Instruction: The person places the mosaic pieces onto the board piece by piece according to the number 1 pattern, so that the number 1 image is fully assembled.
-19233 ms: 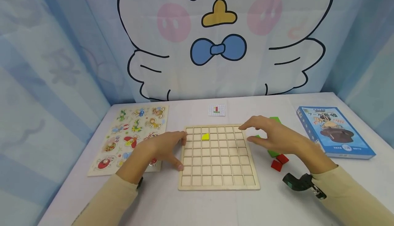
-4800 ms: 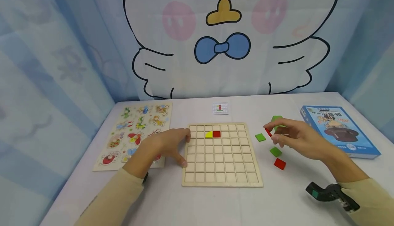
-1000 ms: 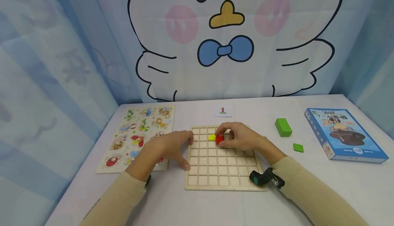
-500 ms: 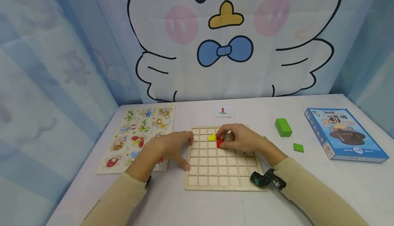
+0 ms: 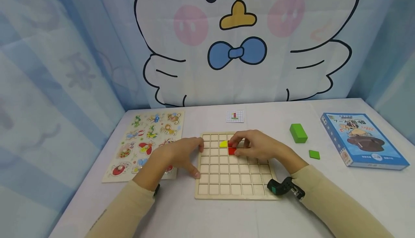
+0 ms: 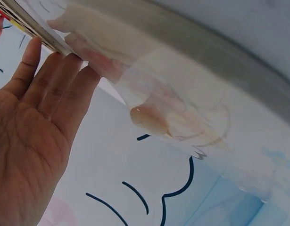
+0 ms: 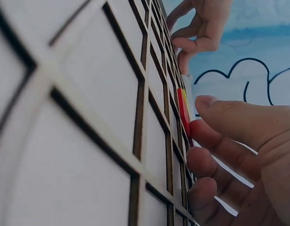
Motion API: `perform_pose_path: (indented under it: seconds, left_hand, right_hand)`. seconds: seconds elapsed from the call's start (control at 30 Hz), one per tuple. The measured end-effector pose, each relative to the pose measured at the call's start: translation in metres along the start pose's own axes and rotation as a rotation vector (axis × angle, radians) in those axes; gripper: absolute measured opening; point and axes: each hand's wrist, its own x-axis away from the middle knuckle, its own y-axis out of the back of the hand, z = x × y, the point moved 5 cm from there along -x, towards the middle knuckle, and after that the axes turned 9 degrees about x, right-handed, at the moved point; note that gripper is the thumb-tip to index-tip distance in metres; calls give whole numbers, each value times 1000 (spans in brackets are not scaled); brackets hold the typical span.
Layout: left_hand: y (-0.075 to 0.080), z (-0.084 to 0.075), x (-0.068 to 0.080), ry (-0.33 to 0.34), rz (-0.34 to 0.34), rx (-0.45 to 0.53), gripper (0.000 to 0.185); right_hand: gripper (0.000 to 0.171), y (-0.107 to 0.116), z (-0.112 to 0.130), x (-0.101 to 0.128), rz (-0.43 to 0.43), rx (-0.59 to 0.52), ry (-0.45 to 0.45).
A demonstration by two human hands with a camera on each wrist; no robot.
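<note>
My left hand [image 5: 178,155] rests against the left edge of the wooden grid board [image 5: 223,191], its fingers extended along that edge in the left wrist view. Over the board's upper part is my right hand [image 5: 256,145], thumb and fingertips beside a red square tile [image 5: 231,151] that lies flat in a cell. In the right wrist view the thumb stands off the red tile [image 7: 183,110], while the index fingertip is close to or touching it. Another red tile lies just above, mostly hidden by the fingers. A yellow tile [image 5: 223,144] sits to its left.
A green block [image 5: 298,133] and a flat green tile [image 5: 314,154] lie right of the board. Farther right is a blue box [image 5: 366,140]. A small pattern card [image 5: 235,116] lies behind the board, and a picture board [image 5: 142,148] is at the left.
The red tile, tilted in my right hand's pinch one second ago, now lies flat in the cell below the other red tile. My right fingers have eased slightly right; the left hand stays put.
</note>
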Motion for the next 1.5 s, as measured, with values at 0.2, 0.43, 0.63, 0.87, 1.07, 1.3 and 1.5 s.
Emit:
perform_pose_path:
  seconds: [0.2, 0.43, 0.63, 0.87, 1.07, 1.3, 1.5]
  left_hand:
    - [0, -1, -1, -10, 1, 6, 71]
    - [-1, -2, -2, -18, -3, -6, 71]
    - [-2, -2, -4, -11, 3, -3, 71]
    - [-1, -3, -2, -9, 4, -2, 71]
    - [1, -3, -1, 3, 5, -9, 71]
    - [0, -4, -1, -6, 9, -3, 70]
    - [0, -2, -1, -2, 0, -3, 71]
  right_hand:
    - [28, 1, 2, 5, 6, -1, 32]
    - [25, 4, 3, 14, -12, -23, 75]
    - [27, 9, 0, 27, -28, -13, 72]
    - [25, 16, -3, 40, -52, -1, 63]
    - [24, 20, -6, 50, -85, 12, 57]
    - [21, 26, -11, 63, -124, 19, 67]
    - [21, 34, -14, 70, -146, 48, 67]
